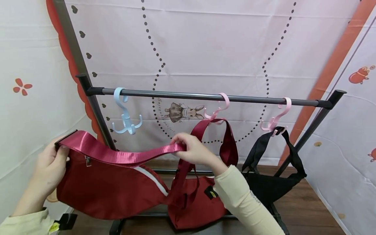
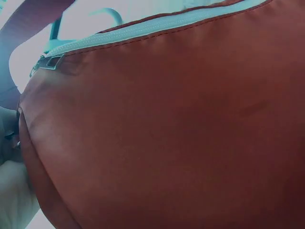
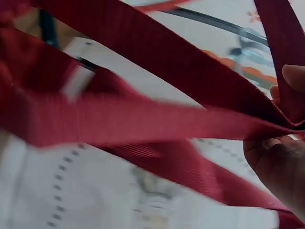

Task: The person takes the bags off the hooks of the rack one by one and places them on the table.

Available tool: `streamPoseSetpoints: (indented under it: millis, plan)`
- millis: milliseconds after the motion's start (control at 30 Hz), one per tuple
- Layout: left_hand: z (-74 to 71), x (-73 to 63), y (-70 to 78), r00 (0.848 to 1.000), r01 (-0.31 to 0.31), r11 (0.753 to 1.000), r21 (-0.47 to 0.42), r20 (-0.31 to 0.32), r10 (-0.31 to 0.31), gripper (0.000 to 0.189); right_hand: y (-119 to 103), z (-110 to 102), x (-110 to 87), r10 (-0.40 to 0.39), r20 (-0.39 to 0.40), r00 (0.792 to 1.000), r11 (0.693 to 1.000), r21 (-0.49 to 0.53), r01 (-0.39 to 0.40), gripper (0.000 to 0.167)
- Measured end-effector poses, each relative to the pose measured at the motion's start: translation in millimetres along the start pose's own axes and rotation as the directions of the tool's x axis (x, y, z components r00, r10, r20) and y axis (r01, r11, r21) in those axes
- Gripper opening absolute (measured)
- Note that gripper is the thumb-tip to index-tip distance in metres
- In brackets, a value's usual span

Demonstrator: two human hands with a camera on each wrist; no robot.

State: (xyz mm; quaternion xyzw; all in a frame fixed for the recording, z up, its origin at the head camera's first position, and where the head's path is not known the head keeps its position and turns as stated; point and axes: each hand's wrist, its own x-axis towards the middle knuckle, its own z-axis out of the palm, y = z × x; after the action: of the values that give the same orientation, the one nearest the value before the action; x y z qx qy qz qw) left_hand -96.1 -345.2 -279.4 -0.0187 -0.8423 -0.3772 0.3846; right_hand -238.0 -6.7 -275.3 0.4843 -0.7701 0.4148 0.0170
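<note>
A red sling bag (image 1: pixel 108 186) with a white zipper is held up in front of the rack at the left. Its left end, where the strap meets a dark buckle, is gripped by my left hand (image 1: pixel 48 168). My right hand (image 1: pixel 195 150) pinches the bag's shiny red strap (image 1: pixel 126 156) near the middle; in the right wrist view the strap (image 3: pixel 119 119) gathers between thumb and fingers. Bag fabric (image 2: pixel 167 124) fills most of the left wrist view, with the left hand (image 2: pixel 16 191) partly visible at the edge.
A dark rack bar (image 1: pixel 176 95) carries a blue hook (image 1: pixel 127 119) at left and two pink ones. Another red bag (image 1: pixel 196 209) hangs from the middle pink hook (image 1: pixel 224 101). On the right pink hook (image 1: pixel 282 114) hangs a black bag (image 1: pixel 264 186). Printed cloth surrounds the rack.
</note>
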Motion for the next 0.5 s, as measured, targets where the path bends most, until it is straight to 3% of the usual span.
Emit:
streamPoseSetpoints:
  millis: [133,367,500]
  plan:
    - [1.2,8.0,13.0,1.0,-0.027,0.999,-0.032,0.012,0.027,0.035,19.6,23.1,-17.1,0.064,0.009,0.998,0.996,0.068,-0.065,0.021]
    - [6.3,18.3,35.3,0.995,0.007,0.997,0.074,0.097,-0.014,0.035,42.3,64.7,-44.2,0.176,0.08,0.981,0.968,0.169,-0.187,0.017]
    - [8.9,23.0,47.3,0.995,-0.004,0.997,0.077,0.099,-0.004,0.034,49.7,89.8,-57.5,0.221,0.126,0.967,0.946,0.214,-0.244,0.017]
